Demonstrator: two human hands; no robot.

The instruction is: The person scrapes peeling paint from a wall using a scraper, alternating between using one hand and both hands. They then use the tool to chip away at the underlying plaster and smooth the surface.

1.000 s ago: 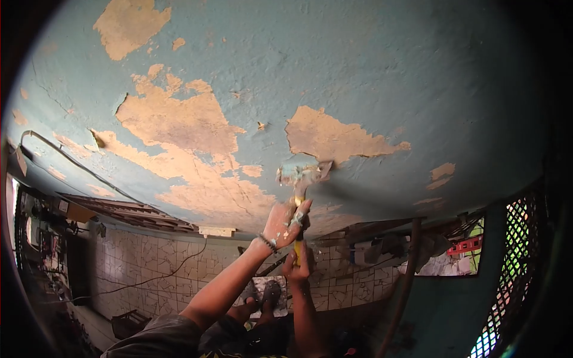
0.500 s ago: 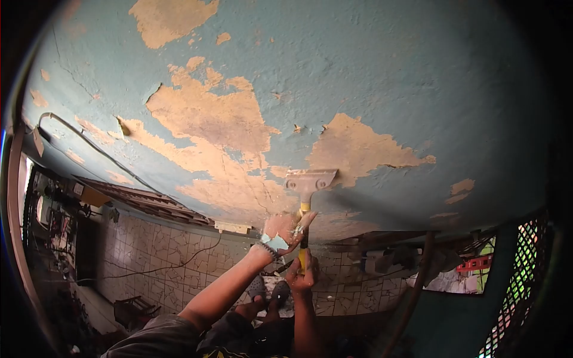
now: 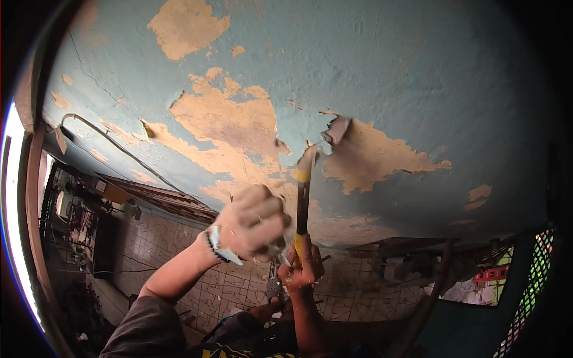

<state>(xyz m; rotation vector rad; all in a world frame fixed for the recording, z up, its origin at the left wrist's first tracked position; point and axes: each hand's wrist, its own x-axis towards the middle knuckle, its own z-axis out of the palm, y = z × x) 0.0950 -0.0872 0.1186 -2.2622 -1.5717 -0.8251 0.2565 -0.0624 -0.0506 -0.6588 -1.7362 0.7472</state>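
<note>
My right hand is wrapped round the yellow end of a scraper handle, which points up the wall. The scraper's head touches the blue painted wall, partly hidden by lifting paint. Beside the head a curled flake of paint hangs off the wall. To the left of the handle, my left hand is closed and blurred, with a dark bracelet on its wrist; whether it holds anything cannot be made out. Pale paint chips lie on that wrist.
Bare orange patches show on the wall. A cable runs down the left side. Below are a tiled floor, a slanted pole and a lattice at the right.
The scraper has moved up the wall, and paint now peels near its head. My left hand has come away from the handle, up and left, and closed. The view has shifted slightly.
</note>
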